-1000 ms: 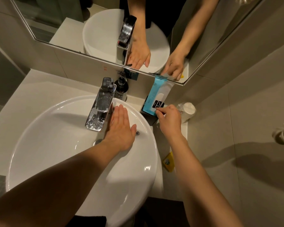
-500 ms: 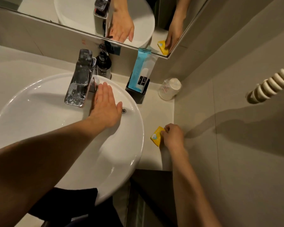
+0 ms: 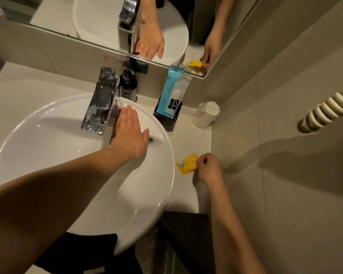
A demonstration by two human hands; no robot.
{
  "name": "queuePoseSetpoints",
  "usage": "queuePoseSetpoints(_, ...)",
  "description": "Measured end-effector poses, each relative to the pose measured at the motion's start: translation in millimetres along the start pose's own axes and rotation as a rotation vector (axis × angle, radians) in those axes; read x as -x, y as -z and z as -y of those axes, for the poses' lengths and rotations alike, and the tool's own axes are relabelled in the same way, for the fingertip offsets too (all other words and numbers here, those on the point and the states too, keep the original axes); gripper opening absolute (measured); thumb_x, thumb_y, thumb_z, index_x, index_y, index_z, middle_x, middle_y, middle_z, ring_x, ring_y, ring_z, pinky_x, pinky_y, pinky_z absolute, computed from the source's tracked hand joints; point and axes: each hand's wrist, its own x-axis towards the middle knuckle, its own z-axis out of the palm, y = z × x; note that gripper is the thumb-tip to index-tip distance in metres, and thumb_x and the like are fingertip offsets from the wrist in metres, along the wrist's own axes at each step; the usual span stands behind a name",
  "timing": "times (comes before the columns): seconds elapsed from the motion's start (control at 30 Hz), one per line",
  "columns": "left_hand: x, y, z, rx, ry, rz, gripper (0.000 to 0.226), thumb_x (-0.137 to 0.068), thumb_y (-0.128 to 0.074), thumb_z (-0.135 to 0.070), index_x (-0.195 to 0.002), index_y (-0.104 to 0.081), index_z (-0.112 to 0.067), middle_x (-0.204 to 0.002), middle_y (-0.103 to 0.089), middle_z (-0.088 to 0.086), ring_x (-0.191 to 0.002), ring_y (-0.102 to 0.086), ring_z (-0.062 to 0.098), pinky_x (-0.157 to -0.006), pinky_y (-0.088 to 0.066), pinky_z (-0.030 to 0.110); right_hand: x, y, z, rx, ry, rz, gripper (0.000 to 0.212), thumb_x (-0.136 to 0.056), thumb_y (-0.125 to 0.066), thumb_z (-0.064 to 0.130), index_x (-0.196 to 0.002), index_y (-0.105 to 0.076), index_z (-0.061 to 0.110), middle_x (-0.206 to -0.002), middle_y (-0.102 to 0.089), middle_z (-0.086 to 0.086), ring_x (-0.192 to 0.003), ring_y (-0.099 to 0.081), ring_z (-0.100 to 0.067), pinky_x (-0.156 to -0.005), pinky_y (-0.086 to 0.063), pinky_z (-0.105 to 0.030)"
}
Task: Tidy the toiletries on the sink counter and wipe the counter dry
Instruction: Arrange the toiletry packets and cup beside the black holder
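Observation:
My right hand (image 3: 207, 168) pinches a small yellow packet (image 3: 187, 164) by its right edge, just above the beige counter (image 3: 188, 139) to the right of the basin. My left hand (image 3: 128, 135) lies flat and open on the inner back wall of the white round basin (image 3: 48, 139), beside the chrome faucet (image 3: 100, 103). A blue and white toiletry packet (image 3: 171, 89) stands in a black holder (image 3: 167, 117) at the back. A wrapped paper cup (image 3: 206, 114) lies on its side near the wall. A dark pump bottle (image 3: 128, 85) stands behind the faucet.
A mirror (image 3: 87, 16) above the counter reflects both hands and the yellow packet. The tiled wall (image 3: 285, 155) closes the counter on the right, with a coiled white hose (image 3: 329, 107) hanging on it. Dark cloth (image 3: 83, 252) lies below the basin's front edge.
My right hand left the blue packet in the holder, moved down the counter to the yellow packet and took hold of it. My left hand stayed on the basin.

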Motion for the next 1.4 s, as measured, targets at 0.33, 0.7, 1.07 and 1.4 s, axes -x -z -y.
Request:
queuePoseSetpoints(0.33,-0.6,-3.1,1.6,0.006,-0.010,0.000,0.078,-0.101,-0.010,-0.051,-0.153,0.016,0.002,-0.163,0.021,0.023,-0.151,0.021,0.034,-0.123,0.009,0.046,-19.5,52.0,133.1,-0.046,0.604,-0.274,0.015,-0.094,-0.054,0.002,-0.089,-0.059,0.015,-0.088,-0.056,0.003,-0.075,-0.049,-0.012,-0.062,-0.032,-0.016)
queuePoseSetpoints(0.7,-0.2,-6.4,2.2,0.052,-0.012,-0.027,0.078,-0.101,-0.012,-0.050,-0.153,0.014,0.001,-0.164,0.020,0.022,-0.152,0.020,0.033,-0.122,0.013,0.044,-47.3,6.3,166.1,0.286,0.645,-0.033,0.012,-0.093,-0.054,0.001,-0.088,-0.061,0.010,-0.095,-0.055,-0.004,-0.091,-0.056,-0.022,-0.059,-0.030,-0.013)
queuePoseSetpoints(1.07,0.8,-5.6,1.2,0.060,-0.015,-0.031,0.078,-0.102,-0.012,-0.050,-0.154,0.014,0.001,-0.164,0.020,0.021,-0.152,0.021,0.032,-0.123,0.011,0.044,-68.4,-16.1,152.3,0.309,0.503,0.012,0.016,-0.093,-0.065,0.009,-0.101,-0.078,0.014,-0.107,-0.072,-0.005,-0.084,-0.054,-0.013,-0.073,-0.044,-0.026)
queuePoseSetpoints(1.4,1.5,-0.6,-0.3,0.041,-0.003,0.007,0.077,-0.103,-0.012,-0.049,-0.153,0.015,0.002,-0.163,0.022,0.022,-0.151,0.022,0.032,-0.121,0.016,0.042,-60.5,-12.6,146.3,0.199,0.462,0.012,0.020,-0.093,-0.067,0.013,-0.110,-0.078,0.013,-0.112,-0.075,-0.007,-0.100,-0.067,-0.022,-0.079,-0.046,-0.024)
